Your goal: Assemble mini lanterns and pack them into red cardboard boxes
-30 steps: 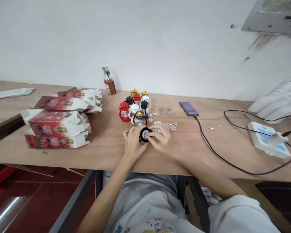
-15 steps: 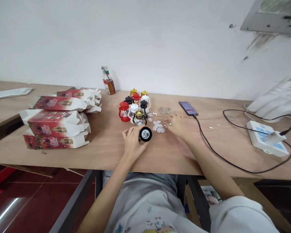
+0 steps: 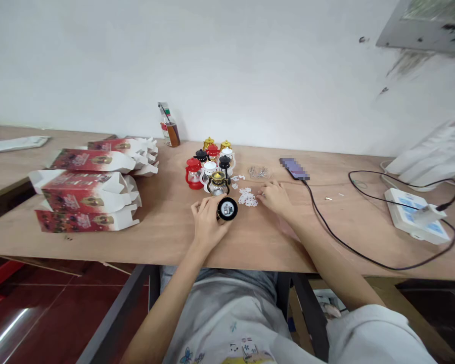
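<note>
Here we are at the tabletop (image 3: 167,237), and the left hand (image 3: 207,217) has the lantern (image 3: 227,209), as I take it to be, right at the middle of the near side. It's tipped so the round black base looks back at the person, probably so the pale centre, with small metallic-looking parts in it, sits in plain sight and easy reach. Just beyond it stands a cluster of lanterns (image 3: 193,177), red, white, black and gold, upright and packed close, perhaps to leave the working spot free. Right beside the lantern lie white tabs (image 3: 247,197) in a loose heap, with wire bits (image 3: 258,172) behind them: small stuff kept near, I'd guess, to shorten the reach. The boxes (image 3: 87,194) lie well off to the left, the phone (image 3: 294,169) out past the right hand (image 3: 273,196).

Now the hands! The left is closed round the lantern's side, thumb below, fingers over the top, leaving the base uncovered. The right is low over the tabletop, just beside the tabs, fingers bent and partly gathered, not spread wide. Is anything pinched there? From here I can't tell; the fingertips hide it.
</note>
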A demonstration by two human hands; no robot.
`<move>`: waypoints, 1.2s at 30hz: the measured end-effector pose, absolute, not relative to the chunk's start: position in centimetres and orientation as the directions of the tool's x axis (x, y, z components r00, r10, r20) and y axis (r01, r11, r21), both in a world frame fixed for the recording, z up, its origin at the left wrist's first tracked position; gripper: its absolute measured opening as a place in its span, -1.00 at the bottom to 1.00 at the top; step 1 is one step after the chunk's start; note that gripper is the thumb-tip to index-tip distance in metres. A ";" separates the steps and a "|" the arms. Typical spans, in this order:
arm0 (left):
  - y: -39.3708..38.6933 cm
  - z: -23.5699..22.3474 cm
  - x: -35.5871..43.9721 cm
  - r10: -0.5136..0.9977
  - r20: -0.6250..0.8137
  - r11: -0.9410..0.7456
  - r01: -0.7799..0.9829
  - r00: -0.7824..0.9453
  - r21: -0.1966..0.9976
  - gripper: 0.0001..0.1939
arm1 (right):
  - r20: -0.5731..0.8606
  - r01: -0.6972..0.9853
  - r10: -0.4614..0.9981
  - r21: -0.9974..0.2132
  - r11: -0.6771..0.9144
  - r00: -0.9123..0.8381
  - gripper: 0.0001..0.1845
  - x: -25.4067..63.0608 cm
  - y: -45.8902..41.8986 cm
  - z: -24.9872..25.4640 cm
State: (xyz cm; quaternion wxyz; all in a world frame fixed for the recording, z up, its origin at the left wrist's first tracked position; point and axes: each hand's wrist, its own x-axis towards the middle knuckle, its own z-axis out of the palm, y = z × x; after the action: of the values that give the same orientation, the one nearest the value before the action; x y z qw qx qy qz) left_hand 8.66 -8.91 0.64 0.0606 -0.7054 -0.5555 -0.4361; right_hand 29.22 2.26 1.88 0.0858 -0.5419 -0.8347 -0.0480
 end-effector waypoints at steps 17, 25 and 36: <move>-9.0 0.7 8.7 0.719 0.694 -0.400 0.844 0.047 0.358 -0.53 | 0.542 0.049 0.835 -0.835 0.548 -0.097 -0.74 25.3 -1.6 2.4; -8.8 0.4 8.8 0.689 0.722 -0.412 0.855 0.067 0.315 -0.58 | 0.812 0.265 0.507 -0.441 0.857 -0.290 -0.95 24.1 -5.2 2.7; -8.9 0.4 8.7 0.697 0.715 -0.386 0.870 0.058 0.306 -0.58 | 0.880 0.358 0.070 0.117 0.926 -0.470 -0.82 23.8 -5.3 2.1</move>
State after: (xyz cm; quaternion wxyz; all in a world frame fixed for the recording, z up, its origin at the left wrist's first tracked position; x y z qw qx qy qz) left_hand 8.69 -8.89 0.43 0.1040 -0.7198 -0.5443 -0.4182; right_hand 23.77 -5.30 2.06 0.4989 -0.1266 -0.8452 -0.1442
